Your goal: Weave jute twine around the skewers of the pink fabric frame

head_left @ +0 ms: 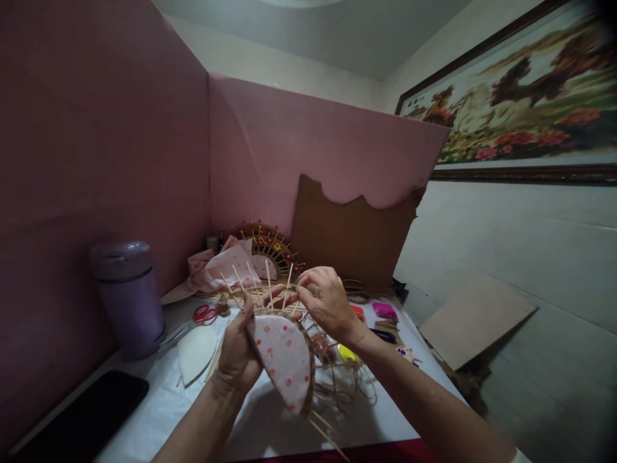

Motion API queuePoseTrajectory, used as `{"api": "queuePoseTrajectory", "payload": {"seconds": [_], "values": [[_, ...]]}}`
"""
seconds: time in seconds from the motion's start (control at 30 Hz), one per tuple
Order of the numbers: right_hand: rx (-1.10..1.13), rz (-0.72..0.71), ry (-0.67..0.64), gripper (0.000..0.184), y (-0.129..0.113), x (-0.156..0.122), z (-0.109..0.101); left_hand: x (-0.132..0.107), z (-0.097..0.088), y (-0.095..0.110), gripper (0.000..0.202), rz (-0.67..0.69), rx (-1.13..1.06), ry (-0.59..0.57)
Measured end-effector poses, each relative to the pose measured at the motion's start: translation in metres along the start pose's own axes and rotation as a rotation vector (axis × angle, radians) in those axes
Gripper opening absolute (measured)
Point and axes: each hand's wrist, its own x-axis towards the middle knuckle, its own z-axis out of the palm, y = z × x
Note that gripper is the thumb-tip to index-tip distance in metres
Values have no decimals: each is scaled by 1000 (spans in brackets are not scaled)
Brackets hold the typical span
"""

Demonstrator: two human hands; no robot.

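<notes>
My left hand (237,352) is closed around a half-round piece (284,360) covered in white cloth with red dots, with thin wooden sticks (267,283) fanning out from its curved edge. A band of woven twine runs along that edge. My right hand (328,302) is closed in a pinch at the top of the piece, fingers among the sticks, on a strand I cannot make out clearly. Loose twine (347,386) hangs below the piece over the table.
A purple flask (128,296) stands at the left, a black phone (84,421) near the front edge. Red scissors (205,314), a white half-round cutout (195,354), dotted cloth (219,267), a finished stick fan (267,247), coloured bits (384,311) and brown cardboard (351,235) lie behind.
</notes>
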Motion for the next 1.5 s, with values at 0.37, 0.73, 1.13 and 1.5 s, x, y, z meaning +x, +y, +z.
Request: {"api": "queuePoseTrajectory", "payload": {"seconds": [0.37, 0.73, 1.13, 1.5], "values": [[9, -11, -2, 10, 2, -1, 1, 1, -2, 0, 50, -6, 28, 18], [32, -13, -22, 10, -1, 2, 1, 1, -2, 0, 52, -8, 9, -11], [46, -36, 6, 16, 6, 4, 1, 0, -1, 0, 56, -10, 48, 29], [-38, -111, 26, 8, 7, 5, 3, 1, -1, 1, 56, -3, 41, 8]]}}
